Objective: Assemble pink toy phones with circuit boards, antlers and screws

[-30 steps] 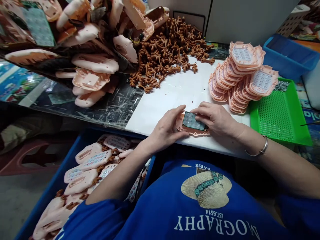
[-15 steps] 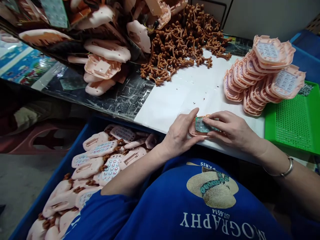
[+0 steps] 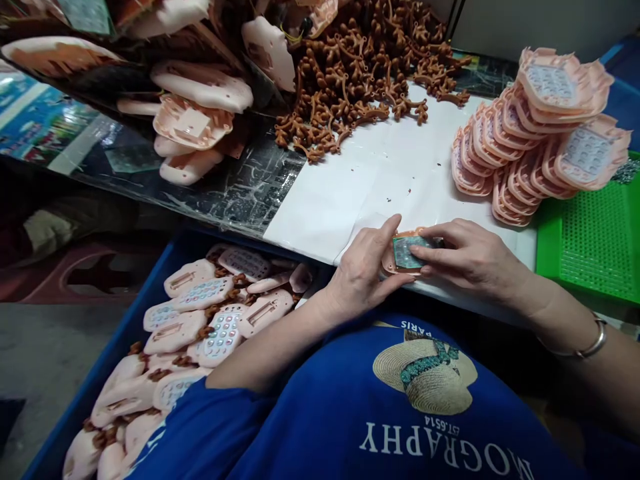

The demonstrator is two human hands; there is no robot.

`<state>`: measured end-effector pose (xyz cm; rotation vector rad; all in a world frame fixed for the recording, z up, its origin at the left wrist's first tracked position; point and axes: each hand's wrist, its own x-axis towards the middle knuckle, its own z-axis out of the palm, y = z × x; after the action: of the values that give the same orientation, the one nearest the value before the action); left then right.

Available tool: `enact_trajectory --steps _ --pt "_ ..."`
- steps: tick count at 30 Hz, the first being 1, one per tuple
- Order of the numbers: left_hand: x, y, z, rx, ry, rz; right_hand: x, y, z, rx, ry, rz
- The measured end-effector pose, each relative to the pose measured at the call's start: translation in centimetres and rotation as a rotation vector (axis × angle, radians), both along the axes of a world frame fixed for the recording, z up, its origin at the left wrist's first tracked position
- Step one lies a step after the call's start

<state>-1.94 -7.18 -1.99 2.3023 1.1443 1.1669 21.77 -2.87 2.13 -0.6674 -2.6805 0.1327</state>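
Pink shell (image 3: 389, 262) clamped in left hand (image 3: 363, 262); right hand (image 3: 465, 259) touches its green board (image 3: 403, 252), grip unclear.

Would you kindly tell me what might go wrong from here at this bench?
The green-edged board might shift under the fingers of the right hand. The pink shell beneath it is near the front edge of the white surface, so it may drop if the left hand loosens. The leaning stacks of shells could topple if bumped.
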Motion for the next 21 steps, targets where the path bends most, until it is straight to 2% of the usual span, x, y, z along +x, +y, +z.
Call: enact_trajectory --steps 6,21 --pt "0.16 -0.24 0.11 0.003 -0.01 -0.005 -0.24 -0.3 0.69 -0.047 -0.037 -0.03" --pt "0.18 -0.26 -0.09 -0.008 -0.002 0.001 -0.49 -0.62 0.64 -0.062 -0.04 -0.067"
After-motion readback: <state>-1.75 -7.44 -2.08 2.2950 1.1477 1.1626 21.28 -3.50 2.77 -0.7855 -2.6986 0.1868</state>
